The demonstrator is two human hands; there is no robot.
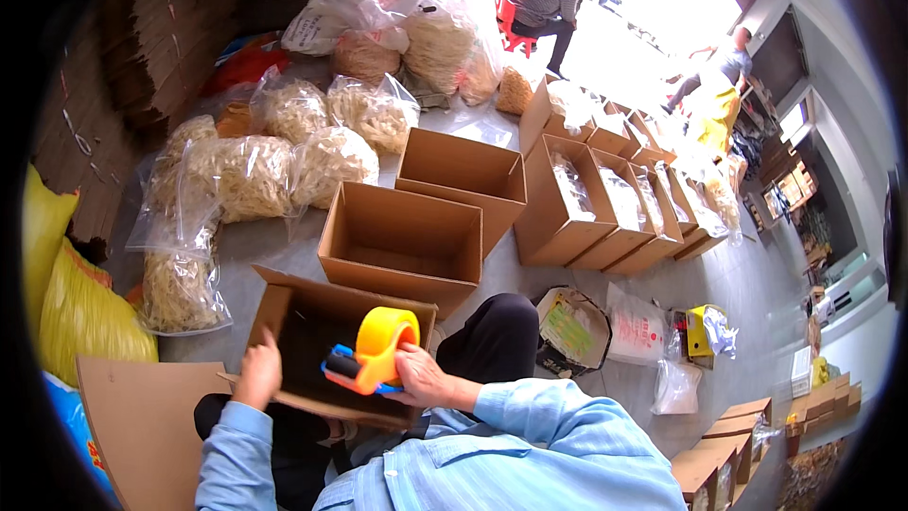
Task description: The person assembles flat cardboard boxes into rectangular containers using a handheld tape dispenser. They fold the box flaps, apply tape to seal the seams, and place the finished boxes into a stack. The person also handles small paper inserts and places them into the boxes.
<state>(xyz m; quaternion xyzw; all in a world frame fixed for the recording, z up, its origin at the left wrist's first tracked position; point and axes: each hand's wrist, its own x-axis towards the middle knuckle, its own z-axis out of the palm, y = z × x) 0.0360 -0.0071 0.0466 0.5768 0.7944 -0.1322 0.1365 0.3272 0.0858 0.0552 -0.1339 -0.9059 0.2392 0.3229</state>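
In front of my knees an open cardboard box stands tilted, its inside dark. My left hand is closed at the box's left edge, thumb up along the wall; part of its grip is hidden. Held over the box's right side is an orange and blue tape dispenser with a roll of yellow tape. My right hand is wrapped round its handle. Just beyond stand two more open boxes, a nearer one and a farther one.
Clear bags of pale dried strips lie on the left. A row of boxes with plastic-lined contents runs along the right. A flat cardboard sheet and yellow sacks are at my left. Two people are in the back, one seated.
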